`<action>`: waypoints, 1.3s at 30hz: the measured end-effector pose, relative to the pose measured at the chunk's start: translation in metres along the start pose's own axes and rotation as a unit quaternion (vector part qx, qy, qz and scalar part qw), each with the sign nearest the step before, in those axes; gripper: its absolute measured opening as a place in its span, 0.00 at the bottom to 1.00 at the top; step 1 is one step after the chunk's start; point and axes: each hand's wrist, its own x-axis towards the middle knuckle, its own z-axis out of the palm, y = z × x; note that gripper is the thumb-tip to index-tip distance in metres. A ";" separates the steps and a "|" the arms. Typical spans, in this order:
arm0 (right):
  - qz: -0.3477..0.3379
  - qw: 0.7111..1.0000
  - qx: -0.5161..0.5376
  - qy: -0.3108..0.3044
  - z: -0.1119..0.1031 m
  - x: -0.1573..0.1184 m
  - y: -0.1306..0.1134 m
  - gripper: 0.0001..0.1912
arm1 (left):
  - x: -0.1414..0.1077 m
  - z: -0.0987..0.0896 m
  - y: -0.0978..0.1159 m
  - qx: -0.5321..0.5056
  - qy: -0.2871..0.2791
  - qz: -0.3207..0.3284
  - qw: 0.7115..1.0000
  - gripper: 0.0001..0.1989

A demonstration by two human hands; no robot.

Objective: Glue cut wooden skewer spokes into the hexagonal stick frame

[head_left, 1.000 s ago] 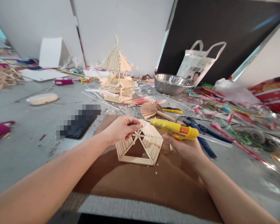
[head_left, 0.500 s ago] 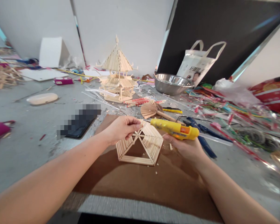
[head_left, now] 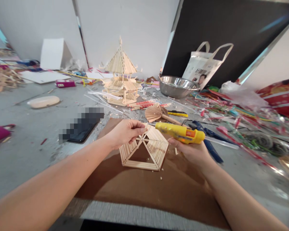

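My right hand [head_left: 192,152] is wrapped round a yellow hot glue gun [head_left: 179,132], its nozzle pointing left and a clear glue stick [head_left: 221,142] coming out of its back. The nozzle is close to the fingertips of my left hand [head_left: 127,132]. Those fingers are pinched together over the far side of a six-sided wooden stick frame [head_left: 141,165]; whatever lies between them is too small to name. Rows of sticks fill some of the frame's segments, while its near segment is mostly open. Under the frame is a brown sheet [head_left: 144,192].
Behind stands a wooden stick pavilion [head_left: 121,86]. A phone [head_left: 84,126] and a white oval case [head_left: 43,101] lie left. To the right are a folded fan [head_left: 155,113], a yellow cutter [head_left: 178,113], blue pliers [head_left: 210,149], a metal bowl [head_left: 179,86] and tangled scraps [head_left: 252,128].
Almost nothing differs. Both hands, the glue gun and the stick frame keep practically the same places.
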 end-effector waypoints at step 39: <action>0.161 0.973 0.120 0.116 -0.016 0.042 0.059 0.19 | -0.004 0.010 0.001 0.315 -0.135 0.038 0.939 0.14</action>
